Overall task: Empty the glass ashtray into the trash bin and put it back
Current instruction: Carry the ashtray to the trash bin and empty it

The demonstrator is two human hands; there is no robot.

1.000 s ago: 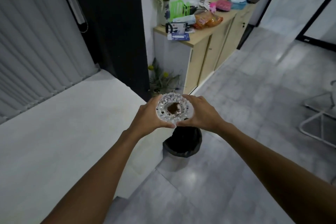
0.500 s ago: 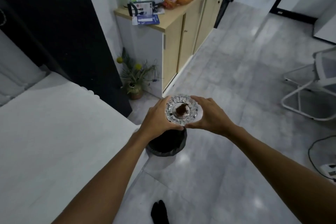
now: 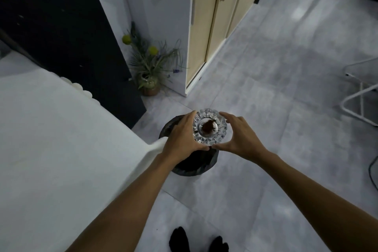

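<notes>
Left hand [image 3: 182,136] and right hand [image 3: 238,136] cupped around upright ashtray [image 3: 210,126], brown debris inside, above black bin [image 3: 192,164], beside white table [image 3: 61,139]

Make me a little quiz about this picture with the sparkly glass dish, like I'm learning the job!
1. True or false: the glass ashtray is already empty.
2. What holds it? A) left hand only B) both hands, right hand too C) the white table
3. What black thing sits below it on the floor?

Key: 1 false, brown stuff lies inside. 2 B. 3 the trash bin.
</notes>
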